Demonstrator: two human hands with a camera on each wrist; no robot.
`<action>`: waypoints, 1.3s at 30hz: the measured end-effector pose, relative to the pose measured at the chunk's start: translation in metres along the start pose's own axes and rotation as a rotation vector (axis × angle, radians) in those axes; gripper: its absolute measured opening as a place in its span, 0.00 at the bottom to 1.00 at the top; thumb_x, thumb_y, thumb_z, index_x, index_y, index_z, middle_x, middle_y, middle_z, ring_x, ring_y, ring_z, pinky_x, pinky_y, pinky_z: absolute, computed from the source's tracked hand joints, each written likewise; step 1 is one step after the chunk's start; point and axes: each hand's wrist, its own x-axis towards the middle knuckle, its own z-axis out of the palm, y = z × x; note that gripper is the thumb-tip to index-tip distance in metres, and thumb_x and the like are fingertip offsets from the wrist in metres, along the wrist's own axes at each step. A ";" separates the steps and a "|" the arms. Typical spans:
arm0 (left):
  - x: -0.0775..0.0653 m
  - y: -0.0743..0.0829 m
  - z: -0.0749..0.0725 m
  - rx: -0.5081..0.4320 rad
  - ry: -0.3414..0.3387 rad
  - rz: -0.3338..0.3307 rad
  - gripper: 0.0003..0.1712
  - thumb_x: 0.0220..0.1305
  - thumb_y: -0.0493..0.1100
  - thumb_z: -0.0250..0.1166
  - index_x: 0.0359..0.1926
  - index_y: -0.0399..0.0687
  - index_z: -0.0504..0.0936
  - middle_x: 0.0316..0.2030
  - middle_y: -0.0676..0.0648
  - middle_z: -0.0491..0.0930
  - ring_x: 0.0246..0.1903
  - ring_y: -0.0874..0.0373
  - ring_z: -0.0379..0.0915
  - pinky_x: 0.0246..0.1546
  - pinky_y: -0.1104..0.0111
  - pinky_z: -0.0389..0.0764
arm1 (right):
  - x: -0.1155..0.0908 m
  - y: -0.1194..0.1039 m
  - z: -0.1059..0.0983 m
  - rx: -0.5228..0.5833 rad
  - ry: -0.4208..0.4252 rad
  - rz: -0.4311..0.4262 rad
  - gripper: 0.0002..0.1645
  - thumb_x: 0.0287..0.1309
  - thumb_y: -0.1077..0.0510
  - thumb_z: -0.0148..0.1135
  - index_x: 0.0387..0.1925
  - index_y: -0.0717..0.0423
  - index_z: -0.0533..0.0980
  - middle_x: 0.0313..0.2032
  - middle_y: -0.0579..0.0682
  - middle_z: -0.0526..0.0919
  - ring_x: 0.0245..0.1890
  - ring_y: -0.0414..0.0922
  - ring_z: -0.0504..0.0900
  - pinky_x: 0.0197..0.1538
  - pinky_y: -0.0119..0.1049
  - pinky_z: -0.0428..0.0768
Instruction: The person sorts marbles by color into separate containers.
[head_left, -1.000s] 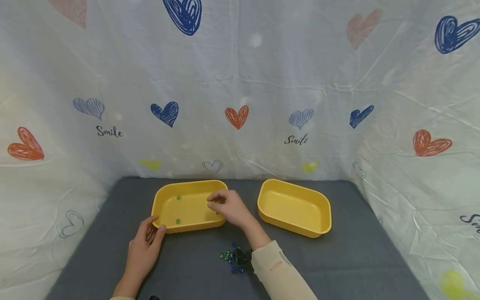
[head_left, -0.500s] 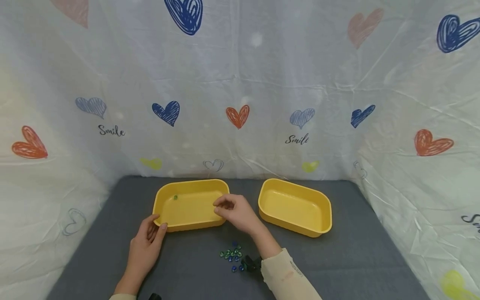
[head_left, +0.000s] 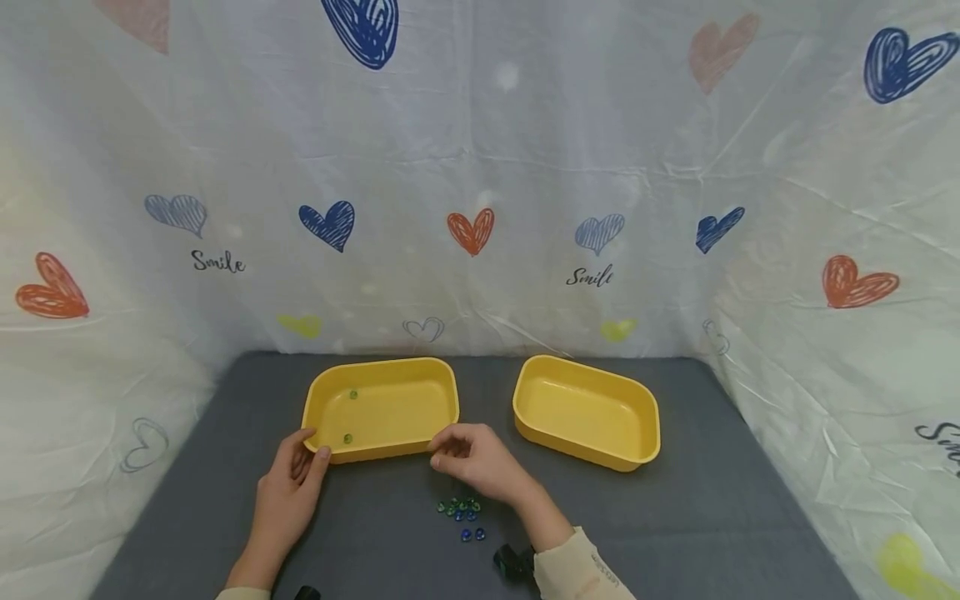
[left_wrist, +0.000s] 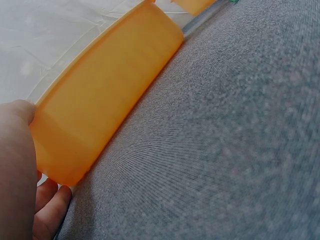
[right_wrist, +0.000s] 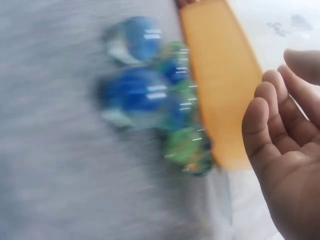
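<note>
White cloth with red and blue hearts hangs all around a grey mat. On the mat sit two yellow tubs. The left hand lies on the mat with its thumb tip touching the near corner of the left tub, and its fingers rest loose and a bit apart beside the tub wall; they hold nothing. In the left wrist view the tub's orange-yellow wall stands right against the thumb. Two little green beads lie inside this tub, one just past the thumb and one farther back. The right hand hangs just in front of the left tub's other near corner. Its fingers are gently bent and a little apart, and the right wrist view shows its palm bare. Right below these fingers, on the mat, lies a small heap of blue and green glass beads, near the fingertips but not touching them. The right tub sits off to the side of the right hand, well apart from the fingers.
</note>
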 end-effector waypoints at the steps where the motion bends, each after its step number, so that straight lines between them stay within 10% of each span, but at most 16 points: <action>1: 0.000 0.000 0.000 -0.004 0.000 0.001 0.31 0.84 0.55 0.63 0.77 0.45 0.71 0.74 0.28 0.72 0.70 0.34 0.75 0.59 0.74 0.77 | -0.002 0.003 0.001 0.001 -0.016 0.004 0.14 0.73 0.55 0.72 0.52 0.61 0.88 0.39 0.43 0.88 0.37 0.40 0.84 0.43 0.34 0.84; 6: 0.000 -0.001 0.000 -0.012 -0.001 0.007 0.31 0.84 0.55 0.63 0.77 0.45 0.71 0.74 0.27 0.72 0.70 0.34 0.74 0.51 0.93 0.63 | -0.012 0.011 0.007 -0.006 -0.072 0.013 0.13 0.74 0.54 0.72 0.52 0.58 0.89 0.38 0.42 0.88 0.35 0.39 0.83 0.40 0.33 0.83; 39: -0.001 0.000 0.002 -0.018 0.013 0.015 0.31 0.84 0.56 0.63 0.76 0.44 0.72 0.72 0.26 0.73 0.68 0.34 0.76 0.49 0.94 0.64 | -0.024 0.036 0.004 -0.130 -0.222 -0.048 0.07 0.67 0.59 0.78 0.44 0.44 0.89 0.40 0.39 0.89 0.38 0.31 0.82 0.46 0.30 0.84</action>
